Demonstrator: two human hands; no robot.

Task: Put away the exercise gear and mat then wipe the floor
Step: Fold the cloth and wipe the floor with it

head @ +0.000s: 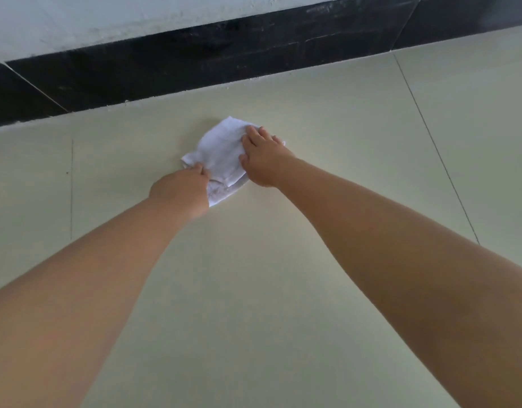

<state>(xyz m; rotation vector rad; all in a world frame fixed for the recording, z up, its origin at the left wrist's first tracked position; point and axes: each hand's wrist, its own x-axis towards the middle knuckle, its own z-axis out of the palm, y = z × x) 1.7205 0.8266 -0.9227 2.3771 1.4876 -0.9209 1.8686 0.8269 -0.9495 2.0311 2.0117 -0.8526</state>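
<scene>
Floor (254, 290): pale cream tiles filling most of the view, thin dark grout lines running near to far at left and right.
Skirting (195, 66): black band along the far edge of the floor, slanting up to the right, split by pale diagonal joints.
Wall (107, 19): white, rough, above the skirting at the far left.
Right forearm (401, 245): bare, reaching from the near right corner toward the centre.
Left forearm (92, 275): bare, reaching from the near left edge toward the centre.
Cloth (221, 154): white, folded and slightly rumpled, lying flat on the floor at centre, a little short of the skirting, near corner peeking out beside the left wrist.
Right hand (262, 157): open, palm down, fingers spread flat over the right and far part of the cloth, thumb pointing left across the fabric.
Left hand (180, 189): knuckles up, fingers curled onto the near left edge of the cloth; pinching or merely pressing, impossible to tell from this angle.
Speck (67, 172): small dark mark on the left grout line.
</scene>
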